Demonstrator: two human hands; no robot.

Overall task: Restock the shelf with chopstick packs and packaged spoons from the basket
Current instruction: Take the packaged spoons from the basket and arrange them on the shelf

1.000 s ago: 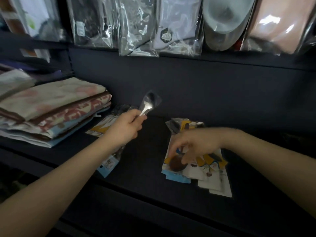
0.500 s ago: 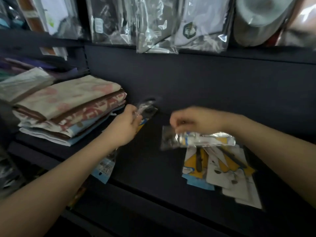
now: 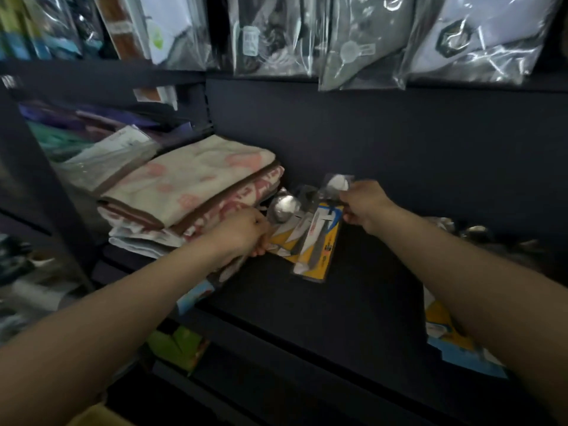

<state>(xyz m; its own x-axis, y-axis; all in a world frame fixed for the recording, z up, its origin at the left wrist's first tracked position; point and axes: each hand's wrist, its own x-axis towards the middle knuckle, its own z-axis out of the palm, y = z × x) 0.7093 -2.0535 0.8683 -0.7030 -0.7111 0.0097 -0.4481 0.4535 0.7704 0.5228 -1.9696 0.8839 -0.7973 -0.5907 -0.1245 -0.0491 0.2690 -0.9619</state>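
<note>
Restock partly done, by my judgement: left hand (image 3: 242, 233) pinches yellow-backed clear spoon packs (image 3: 310, 238) on the dark shelf (image 3: 353, 302), right hand (image 3: 364, 206) grips another clear-wrapped steel spoon (image 3: 337, 183); basket unseen.

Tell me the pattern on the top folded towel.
Cream top folded towel with pink blotches and brown edging, head view.

Both hands — left (image 3: 242, 232), right (image 3: 365, 207) — curled, gripping

right packs (image 3: 455, 339) half hidden by forearm, hanging bags (image 3: 347, 41) cropped at top, left shelves blurred
</note>
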